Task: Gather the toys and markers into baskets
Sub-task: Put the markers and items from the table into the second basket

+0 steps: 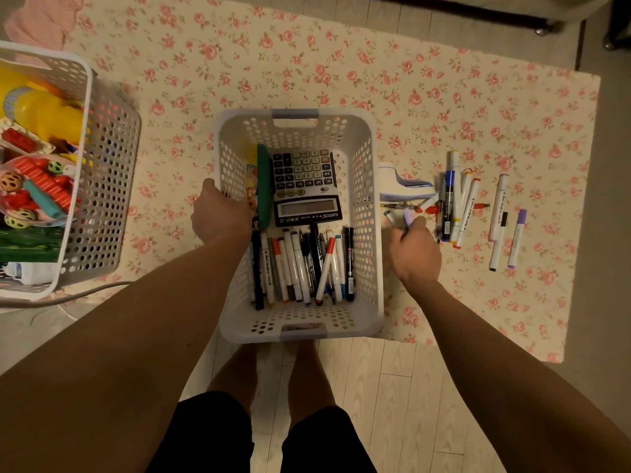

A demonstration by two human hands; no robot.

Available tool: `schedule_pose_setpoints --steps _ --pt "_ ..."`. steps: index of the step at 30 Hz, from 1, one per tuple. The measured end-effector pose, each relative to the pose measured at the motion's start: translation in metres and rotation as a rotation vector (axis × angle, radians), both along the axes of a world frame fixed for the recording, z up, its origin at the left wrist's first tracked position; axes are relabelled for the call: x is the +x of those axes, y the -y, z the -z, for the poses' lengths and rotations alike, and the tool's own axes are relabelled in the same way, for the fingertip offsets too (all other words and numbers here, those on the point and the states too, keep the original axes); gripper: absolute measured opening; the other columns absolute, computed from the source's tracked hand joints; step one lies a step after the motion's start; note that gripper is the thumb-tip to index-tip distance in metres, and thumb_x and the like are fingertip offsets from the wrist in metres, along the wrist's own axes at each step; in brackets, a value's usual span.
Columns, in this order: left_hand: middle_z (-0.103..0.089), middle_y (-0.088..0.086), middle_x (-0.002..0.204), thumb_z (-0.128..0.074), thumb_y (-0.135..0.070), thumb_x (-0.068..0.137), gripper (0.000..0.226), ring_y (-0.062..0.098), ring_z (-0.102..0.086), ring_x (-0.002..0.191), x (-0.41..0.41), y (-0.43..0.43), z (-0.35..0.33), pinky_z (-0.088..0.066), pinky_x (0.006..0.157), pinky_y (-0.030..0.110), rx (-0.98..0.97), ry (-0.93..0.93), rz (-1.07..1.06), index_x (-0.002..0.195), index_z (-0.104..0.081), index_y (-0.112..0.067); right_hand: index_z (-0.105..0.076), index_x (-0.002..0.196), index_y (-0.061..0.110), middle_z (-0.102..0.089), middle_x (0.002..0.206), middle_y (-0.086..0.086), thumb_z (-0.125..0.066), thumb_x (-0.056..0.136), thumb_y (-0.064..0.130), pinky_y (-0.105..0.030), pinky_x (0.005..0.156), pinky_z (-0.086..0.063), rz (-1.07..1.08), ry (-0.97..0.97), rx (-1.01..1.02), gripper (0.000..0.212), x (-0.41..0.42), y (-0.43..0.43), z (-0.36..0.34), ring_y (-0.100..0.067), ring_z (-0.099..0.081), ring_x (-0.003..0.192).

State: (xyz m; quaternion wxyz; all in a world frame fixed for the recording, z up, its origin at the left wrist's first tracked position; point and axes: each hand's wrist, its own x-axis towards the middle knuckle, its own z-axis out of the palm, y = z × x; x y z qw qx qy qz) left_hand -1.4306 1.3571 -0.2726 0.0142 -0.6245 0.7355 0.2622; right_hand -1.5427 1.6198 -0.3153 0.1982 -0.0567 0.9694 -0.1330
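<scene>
A white perforated basket [367, 206] stands on the floral mat in the middle of the view. Inside it lie several markers [300, 268], a calculator [305, 186] and a green flat item [263, 186]. My left hand [218, 213] grips the basket's left rim. To the right of the basket, my right hand [415, 250] grips a few markers, one with a purple cap [408, 217]. More loose markers [459, 206] lie on the mat further right. A grey basket [112, 172] at the left holds toys [37, 179].
A white folded item [399, 184] lies just right of the white basket. The floral mat [341, 70] covers the floor ahead; pale floorboards [392, 387] show near my legs. A cable [68, 295] runs below the grey basket. Furniture castors [543, 30] stand at the top right.
</scene>
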Motion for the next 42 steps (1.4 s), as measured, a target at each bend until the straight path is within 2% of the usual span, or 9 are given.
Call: schedule_pose_setpoints --steps 2,4,7,10,13,21,27,34,42 --pt "-0.063 0.016 0.098 -0.048 -0.011 0.083 0.019 0.034 -0.059 0.088 0.000 0.000 0.000 -0.041 0.064 0.035 0.000 0.008 0.001 0.100 -0.052 -0.005 -0.046 0.118 0.000 -0.057 0.077 -0.007 -0.039 0.097 0.023 -0.036 0.059 -0.044 0.048 -0.094 -0.084 0.032 -0.012 0.012 -0.017 -0.035 -0.061 0.072" --pt "-0.062 0.017 0.099 -0.048 -0.010 0.083 0.018 0.034 -0.059 0.090 0.000 0.000 0.000 -0.040 0.064 0.035 -0.007 0.008 0.004 0.100 -0.052 -0.005 -0.045 0.113 -0.001 -0.062 0.084 -0.012 -0.038 0.096 0.016 -0.040 0.052 -0.044 0.097 -0.175 -0.220 0.025 -0.025 0.028 -0.035 -0.031 -0.056 0.060" --pt "-0.062 0.018 0.099 -0.049 -0.012 0.083 0.019 0.034 -0.059 0.090 0.001 0.001 0.001 -0.041 0.065 0.036 -0.005 0.003 0.003 0.100 -0.052 -0.004 -0.042 0.105 0.006 -0.046 0.067 0.000 -0.035 0.096 0.012 -0.031 0.047 -0.028 0.143 -0.207 -0.438 0.014 -0.037 0.055 -0.064 -0.012 -0.038 0.049" --pt "-0.062 0.019 0.100 -0.049 -0.014 0.083 0.021 0.036 -0.059 0.091 0.001 0.000 0.002 -0.043 0.068 0.038 -0.004 0.002 0.007 0.101 -0.051 -0.004 -0.042 0.096 0.011 -0.037 0.062 0.007 -0.037 0.099 0.010 -0.019 0.043 -0.027 0.151 -0.136 -0.699 0.006 -0.032 0.083 -0.089 -0.002 -0.032 0.042" --pt "-0.062 0.017 0.098 -0.048 -0.012 0.083 0.019 0.034 -0.059 0.088 0.001 0.001 0.003 -0.041 0.065 0.035 -0.006 -0.004 0.009 0.100 -0.051 -0.004 -0.047 0.088 0.015 -0.041 0.063 0.007 -0.040 0.101 0.015 -0.022 0.043 -0.031 0.129 0.006 -0.822 0.014 -0.014 0.110 -0.097 0.000 -0.032 0.044" --pt "-0.063 0.016 0.098 -0.049 -0.010 0.082 0.019 0.034 -0.060 0.089 0.001 0.002 0.005 -0.041 0.065 0.034 -0.013 0.003 0.001 0.100 -0.052 -0.005 -0.050 0.104 0.011 -0.051 0.067 0.002 -0.038 0.104 0.026 -0.021 0.046 -0.032 -0.004 0.290 -0.711 0.019 0.051 0.135 -0.058 -0.001 -0.044 0.049" --pt "-0.063 0.017 0.098 -0.048 -0.012 0.084 0.018 0.034 -0.060 0.089 0.001 0.002 0.008 -0.039 0.064 0.033 -0.030 -0.010 -0.002 0.099 -0.053 -0.004 -0.048 0.130 0.009 -0.060 0.096 -0.007 -0.036 0.104 0.028 -0.030 0.064 -0.043 -0.137 0.587 -0.452 0.035 0.099 0.132 -0.008 -0.021 -0.059 0.080" --pt "-0.063 0.017 0.097 -0.047 -0.012 0.084 0.010 0.032 -0.059 0.086 0.001 0.002 0.007 -0.039 0.063 0.033 -0.022 -0.005 -0.002 0.093 -0.050 -0.007 -0.060 0.113 0.004 -0.067 0.098 -0.014 -0.042 0.103 0.025 -0.028 0.065 -0.047 -0.100 0.595 -0.315 0.029 0.126 0.122 0.020 -0.025 -0.063 0.084" --pt "-0.063 0.016 0.098 -0.049 -0.014 0.085 0.017 0.033 -0.060 0.087 0.001 0.001 0.005 -0.039 0.064 0.034 -0.029 0.000 0.004 0.098 -0.052 -0.004 -0.061 0.103 0.009 -0.063 0.098 -0.007 -0.050 0.098 0.031 -0.037 0.069 -0.054 -0.270 0.274 -0.262 0.025 0.112 0.128 0.000 -0.022 -0.063 0.082"
